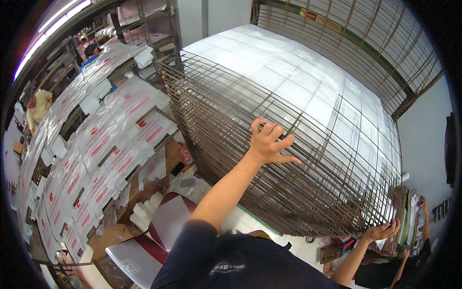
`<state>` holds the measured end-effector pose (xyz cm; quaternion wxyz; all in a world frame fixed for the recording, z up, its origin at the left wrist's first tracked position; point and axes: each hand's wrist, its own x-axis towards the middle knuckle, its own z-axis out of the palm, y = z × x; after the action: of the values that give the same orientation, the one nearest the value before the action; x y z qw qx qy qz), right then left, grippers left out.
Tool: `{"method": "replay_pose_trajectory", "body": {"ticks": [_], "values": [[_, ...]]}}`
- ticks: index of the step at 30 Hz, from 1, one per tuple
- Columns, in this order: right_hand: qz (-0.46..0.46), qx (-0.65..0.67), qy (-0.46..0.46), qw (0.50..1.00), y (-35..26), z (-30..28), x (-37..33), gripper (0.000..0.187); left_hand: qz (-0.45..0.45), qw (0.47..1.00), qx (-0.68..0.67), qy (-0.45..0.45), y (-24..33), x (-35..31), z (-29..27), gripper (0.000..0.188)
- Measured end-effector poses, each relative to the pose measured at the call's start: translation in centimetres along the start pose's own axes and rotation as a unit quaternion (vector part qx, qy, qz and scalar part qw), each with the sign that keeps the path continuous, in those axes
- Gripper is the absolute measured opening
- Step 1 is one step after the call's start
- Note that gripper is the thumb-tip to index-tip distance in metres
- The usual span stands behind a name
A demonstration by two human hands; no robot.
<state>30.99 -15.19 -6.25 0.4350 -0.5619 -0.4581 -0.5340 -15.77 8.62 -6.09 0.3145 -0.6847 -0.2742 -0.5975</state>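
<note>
A tall drying rack of stacked, rusty wire shelves (288,192) fills the middle, right in front of me. Printed translucent plastic sheets (284,70) lie in rows under the top wire grid. My left hand (272,142) is over the rack's near edge, its fingers bent but apart and the thumb stretched to the right; nothing shows in its grasp. At the rack's near right corner, my right hand (382,231) has its fingers curled round the edge of a wire shelf, palm partly hidden.
To the left, another rack carries printed plastic bags (96,149) in overlapping rows. A raised wire shelf (346,33) leans at the back. Cardboard (113,236) and loose sheets lie at lower left. One person (38,108) is at far left, another (409,260) at lower right.
</note>
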Motion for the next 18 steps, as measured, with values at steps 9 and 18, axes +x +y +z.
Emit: {"method": "replay_pose_trajectory", "body": {"ticks": [9, 18], "values": [[-0.020, -0.044, -0.015, 0.999, 4.7, -0.5, -2.0, 0.038, -0.012, 1.000, -0.011, -0.007, 0.6, -0.5, 0.5, 0.063], [-0.022, 0.010, -0.005, 1.000, 3.6, 0.9, -1.4, 0.043, -0.018, 1.000, -0.001, 0.006, 0.2, -0.4, -0.1, 0.064]]}}
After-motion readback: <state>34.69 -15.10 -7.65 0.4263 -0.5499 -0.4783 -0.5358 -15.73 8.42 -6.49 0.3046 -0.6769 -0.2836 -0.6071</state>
